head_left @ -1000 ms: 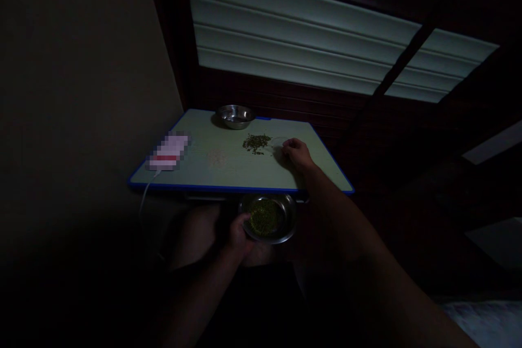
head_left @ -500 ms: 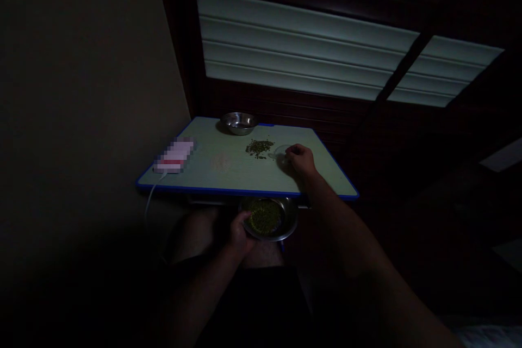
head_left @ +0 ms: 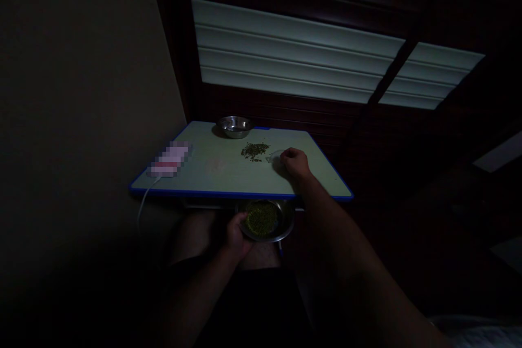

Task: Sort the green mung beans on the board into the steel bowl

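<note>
My left hand [head_left: 237, 235] grips the rim of a steel bowl [head_left: 287, 230] below the table's front edge, thumb over the rim. Small green grains, like mung beans [head_left: 262, 219], lie inside it. My right hand [head_left: 296, 162] is over the right half of the table, fingers pinched together; what they hold, if anything, is too dark to make out. A faint, clear round shape [head_left: 274, 156] shows just left of those fingers, and I cannot tell what it is. Left of that, a loose pile of darker grains [head_left: 255, 151] is spread on the tabletop.
The pale table [head_left: 196, 176] has a blue edge. A second steel bowl [head_left: 235, 128] stands at its back left. A blurred-out phone-like object [head_left: 169, 160] with a white cable [head_left: 143, 204] lies at the left. A wall rises left; dark slatted panels [head_left: 285, 49] stand behind.
The view has shifted slightly, so everything sits a little further left and lower. My right hand stays by the clear shape, its fingers more curled in. My left hand keeps hold of the bowl.
</note>
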`<control>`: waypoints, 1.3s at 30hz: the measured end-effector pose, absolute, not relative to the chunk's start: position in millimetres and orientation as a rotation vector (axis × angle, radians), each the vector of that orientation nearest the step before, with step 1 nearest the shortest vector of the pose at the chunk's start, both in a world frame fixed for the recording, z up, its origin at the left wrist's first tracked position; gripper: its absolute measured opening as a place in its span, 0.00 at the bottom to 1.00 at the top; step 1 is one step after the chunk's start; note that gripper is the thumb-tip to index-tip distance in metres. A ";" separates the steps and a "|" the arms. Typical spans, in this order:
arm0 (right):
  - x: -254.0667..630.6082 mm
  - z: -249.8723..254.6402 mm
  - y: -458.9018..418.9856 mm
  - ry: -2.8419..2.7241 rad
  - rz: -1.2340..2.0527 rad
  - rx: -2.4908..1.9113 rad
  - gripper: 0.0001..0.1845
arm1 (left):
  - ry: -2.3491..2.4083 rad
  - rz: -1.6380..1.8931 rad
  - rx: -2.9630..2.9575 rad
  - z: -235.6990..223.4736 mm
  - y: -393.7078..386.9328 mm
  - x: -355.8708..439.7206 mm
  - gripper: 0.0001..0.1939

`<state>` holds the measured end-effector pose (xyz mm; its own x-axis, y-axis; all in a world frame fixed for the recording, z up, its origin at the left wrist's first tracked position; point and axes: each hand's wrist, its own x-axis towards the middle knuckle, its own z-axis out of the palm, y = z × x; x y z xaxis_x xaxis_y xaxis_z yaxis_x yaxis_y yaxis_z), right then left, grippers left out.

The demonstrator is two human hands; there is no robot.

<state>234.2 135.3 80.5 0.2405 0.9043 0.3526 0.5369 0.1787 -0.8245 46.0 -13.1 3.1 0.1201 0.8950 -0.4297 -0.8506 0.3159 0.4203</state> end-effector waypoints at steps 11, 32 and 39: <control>233.2 81.6 134.3 -1.474 0.483 -1.482 0.06 | 0.691 1.287 0.089 -3.6 -16.3 45.1 0.15; 229.5 84.7 130.6 -1.619 0.506 -1.445 0.06 | 0.681 1.323 0.180 -2.1 -16.8 47.4 0.15; 228.8 84.2 131.2 -1.684 0.464 -1.458 0.07 | 0.693 1.346 0.140 -5.8 -14.9 48.4 0.15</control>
<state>228.8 131.2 84.2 0.0292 0.9369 0.3485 0.6261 0.2546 -0.7370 48.4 -14.9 -5.8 0.0583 0.9239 -0.3781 -0.8444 0.2477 0.4750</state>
